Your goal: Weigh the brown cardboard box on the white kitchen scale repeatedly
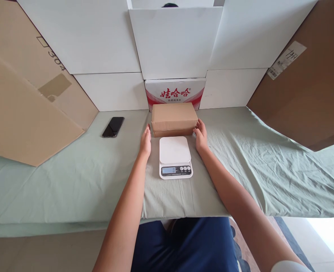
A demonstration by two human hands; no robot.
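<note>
A small brown cardboard box (174, 116) stands behind a white kitchen scale (174, 151), close against a white-and-red printed carton. The scale's platform has nothing on it, and its lit display seems to show 0. My left hand (146, 141) is upright by the box's left side, fingers stretched forward, with a narrow gap between them. At the box's right front corner is my right hand (201, 136); its fingers are apart and loosely bent, with the tips at the cardboard. Whether they press on it I cannot tell.
A black phone (113, 127) lies on the green cloth (99, 181) to the left. The printed carton (174, 90) and white panels (175, 41) form the back. Large cardboard sheets flank the table at left (22, 98) and right (311, 90).
</note>
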